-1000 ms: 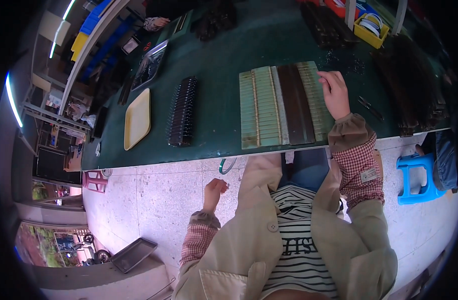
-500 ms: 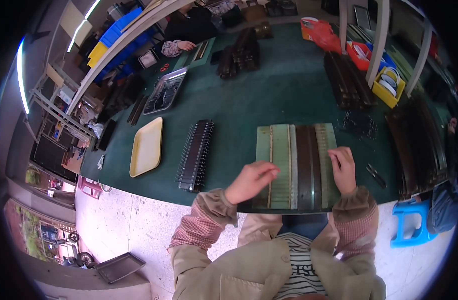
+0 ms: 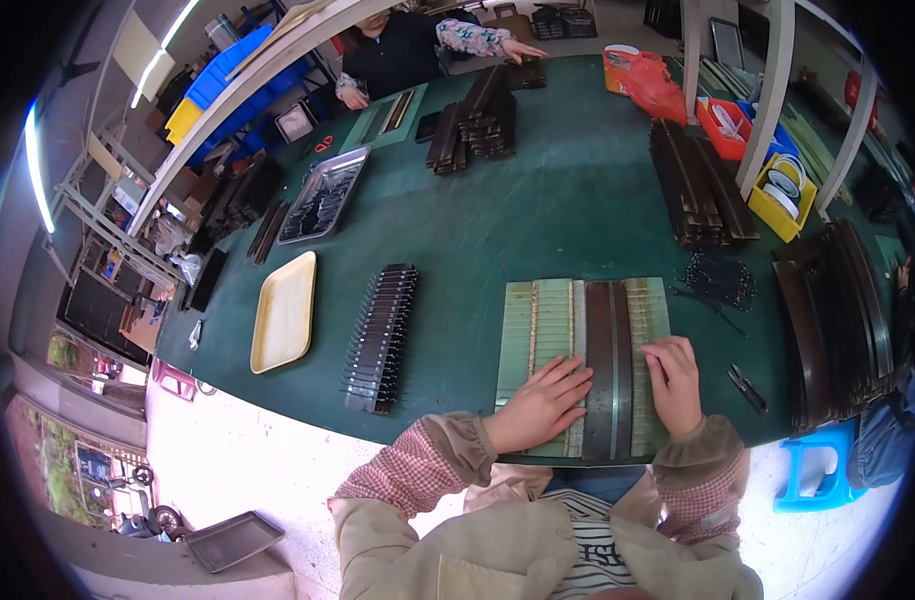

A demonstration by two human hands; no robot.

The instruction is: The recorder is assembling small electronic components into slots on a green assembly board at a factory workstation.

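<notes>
A pale green ribbed board (image 3: 520, 330) lies on the table in front of me, with a dark brown flat strip (image 3: 606, 350) lying lengthwise on it. My left hand (image 3: 540, 408) rests on the board with its fingers stretched out, the fingertips at the strip's left edge. On the other side, my right hand (image 3: 676, 385) is over the board's right edge, fingers curled in towards the thumb. Whether anything small is between them I cannot make out. Right of the board lies a tangle of small black pieces (image 3: 720, 278), and nearer me are dark pliers (image 3: 747, 388).
To the left are a stack of dark strips with projecting pins (image 3: 380, 335), a cream tray (image 3: 285, 312) and a metal tray (image 3: 323, 195) of black pieces. Brown strip stacks (image 3: 833, 320) stand at right. Across the green table (image 3: 568, 180) sits another person (image 3: 398, 50).
My left hand has moved right and come down flat on the board. My right hand stays by the board's right side. The person opposite has stretched an arm towards the far stack.
</notes>
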